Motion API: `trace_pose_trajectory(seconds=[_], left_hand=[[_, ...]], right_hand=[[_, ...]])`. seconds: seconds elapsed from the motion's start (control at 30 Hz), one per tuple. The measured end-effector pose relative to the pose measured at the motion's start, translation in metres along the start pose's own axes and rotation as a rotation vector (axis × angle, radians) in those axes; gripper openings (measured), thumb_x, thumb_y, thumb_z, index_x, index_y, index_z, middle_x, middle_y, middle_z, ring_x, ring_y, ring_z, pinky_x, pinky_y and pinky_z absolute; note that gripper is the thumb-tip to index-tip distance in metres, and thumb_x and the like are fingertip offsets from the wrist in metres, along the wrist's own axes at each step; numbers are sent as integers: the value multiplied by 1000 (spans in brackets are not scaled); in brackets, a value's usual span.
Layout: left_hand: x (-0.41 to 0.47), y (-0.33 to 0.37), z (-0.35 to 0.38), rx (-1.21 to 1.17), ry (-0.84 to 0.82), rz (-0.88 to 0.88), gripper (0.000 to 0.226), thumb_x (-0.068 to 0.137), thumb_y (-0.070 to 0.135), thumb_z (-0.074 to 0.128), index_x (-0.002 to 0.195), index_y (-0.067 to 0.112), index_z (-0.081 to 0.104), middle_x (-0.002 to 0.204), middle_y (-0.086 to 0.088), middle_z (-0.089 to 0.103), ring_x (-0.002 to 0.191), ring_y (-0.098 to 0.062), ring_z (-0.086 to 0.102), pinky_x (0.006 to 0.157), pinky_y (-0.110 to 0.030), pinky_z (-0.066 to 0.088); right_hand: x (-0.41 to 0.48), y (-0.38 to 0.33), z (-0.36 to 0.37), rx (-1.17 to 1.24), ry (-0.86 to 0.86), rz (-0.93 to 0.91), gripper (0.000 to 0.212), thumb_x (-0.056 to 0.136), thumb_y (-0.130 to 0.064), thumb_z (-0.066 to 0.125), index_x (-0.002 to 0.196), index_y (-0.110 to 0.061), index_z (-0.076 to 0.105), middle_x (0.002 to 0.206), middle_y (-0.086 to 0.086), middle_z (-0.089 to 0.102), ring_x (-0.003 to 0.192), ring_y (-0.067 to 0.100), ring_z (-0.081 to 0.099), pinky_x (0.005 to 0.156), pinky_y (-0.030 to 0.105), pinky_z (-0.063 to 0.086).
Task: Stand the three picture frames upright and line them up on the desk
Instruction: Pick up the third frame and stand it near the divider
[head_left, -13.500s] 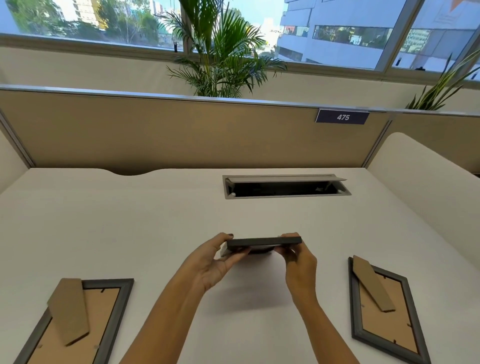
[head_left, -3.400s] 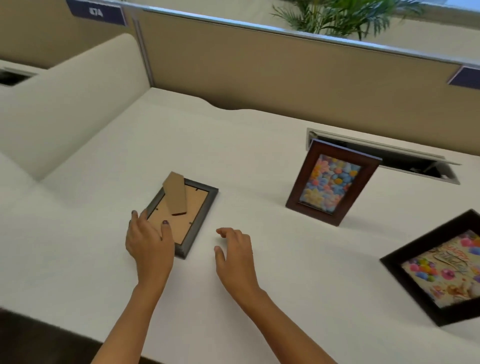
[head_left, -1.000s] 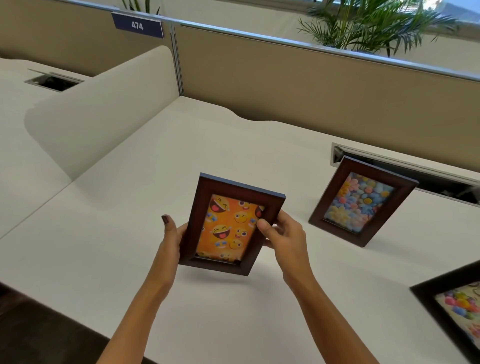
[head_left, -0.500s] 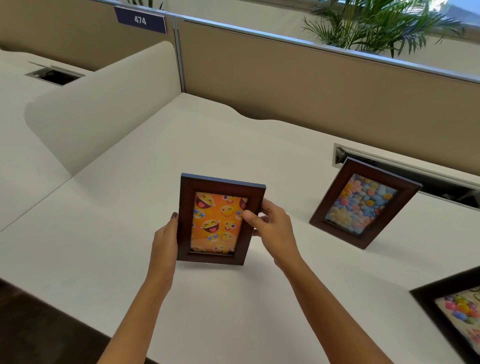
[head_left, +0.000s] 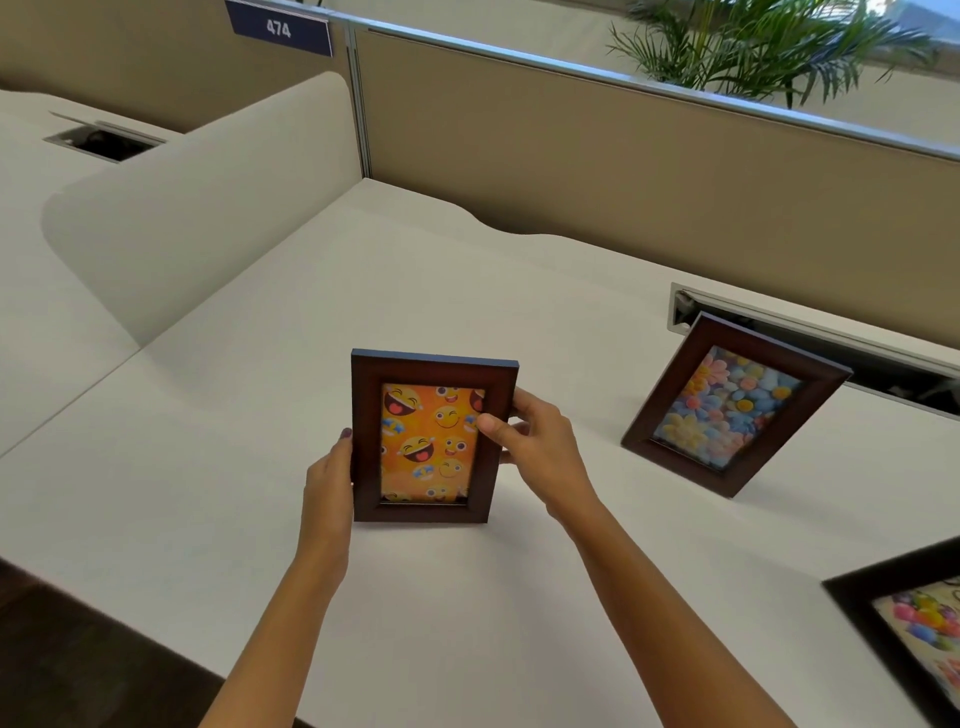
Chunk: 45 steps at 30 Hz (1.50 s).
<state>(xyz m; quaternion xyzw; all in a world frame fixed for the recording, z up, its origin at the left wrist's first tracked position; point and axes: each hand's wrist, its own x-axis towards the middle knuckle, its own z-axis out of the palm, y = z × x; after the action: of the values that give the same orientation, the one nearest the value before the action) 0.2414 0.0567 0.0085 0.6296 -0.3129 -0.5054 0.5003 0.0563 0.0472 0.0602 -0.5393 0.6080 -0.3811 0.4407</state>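
A dark brown frame with an orange emoji picture (head_left: 428, 441) stands upright at the middle of the white desk (head_left: 363, 291), its bottom edge at the desktop. My left hand (head_left: 328, 483) grips its left side and my right hand (head_left: 535, 447) grips its right side, thumb on the front. A second brown frame with pastel flowers (head_left: 732, 410) stands leaning back to the right. A black frame with balloons (head_left: 914, 623) shows at the lower right corner, cut off by the picture edge.
A tan partition (head_left: 623, 171) closes off the desk's far side, with a cable slot (head_left: 810, 338) behind the flower frame. A rounded white divider (head_left: 197, 208) bounds the left side. The desk's front edge (head_left: 156, 639) runs near my arms.
The emoji frame has turned from tilted to straight upright and come down onto the desk. Both hands still hold its sides.
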Motion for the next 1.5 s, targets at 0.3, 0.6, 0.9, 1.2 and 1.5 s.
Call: trace_pose_trajectory(seconds=[0.3, 0.6, 0.9, 1.2, 1.5], left_hand=[[3, -7, -1, -39, -6, -21, 36, 97, 37, 31, 91, 27, 65, 90, 6, 69, 85, -6, 63, 67, -22, 47], [-2, -16, -18, -86, -47, 17, 47, 98, 47, 18, 116, 29, 58, 112, 7, 64, 109, -14, 57, 102, -35, 37], [-9, -24, -34, 30, -180, 189, 33, 88, 48, 38, 109, 37, 61, 108, 14, 68, 104, -6, 62, 85, -18, 46], [-12, -36, -33, 140, -197, 241, 23, 97, 21, 41, 103, 34, 59, 100, 11, 69, 93, 2, 62, 72, -7, 48], [0, -32, -28, 146, -149, 260, 25, 96, 18, 43, 102, 35, 60, 102, 12, 67, 96, 2, 61, 71, -10, 48]], right_hand=[[-1, 6, -1, 25, -34, -24, 25, 87, -33, 62, 112, -28, 59, 112, -5, 68, 98, 17, 65, 85, 39, 57], [-15, 26, 1, 109, 37, -50, 35, 77, -27, 74, 108, -27, 58, 106, -16, 66, 91, -3, 63, 68, 6, 49], [-30, 51, 12, 129, 36, -17, 32, 80, -16, 71, 109, -24, 59, 103, -17, 65, 90, -3, 64, 68, 8, 50], [-30, 62, 21, 67, 40, -20, 23, 83, -13, 66, 104, -21, 64, 102, -6, 71, 89, 5, 66, 69, 8, 50], [-23, 63, 24, 54, 89, -39, 28, 82, -10, 65, 92, -36, 63, 92, -16, 70, 84, 8, 67, 71, 22, 57]])
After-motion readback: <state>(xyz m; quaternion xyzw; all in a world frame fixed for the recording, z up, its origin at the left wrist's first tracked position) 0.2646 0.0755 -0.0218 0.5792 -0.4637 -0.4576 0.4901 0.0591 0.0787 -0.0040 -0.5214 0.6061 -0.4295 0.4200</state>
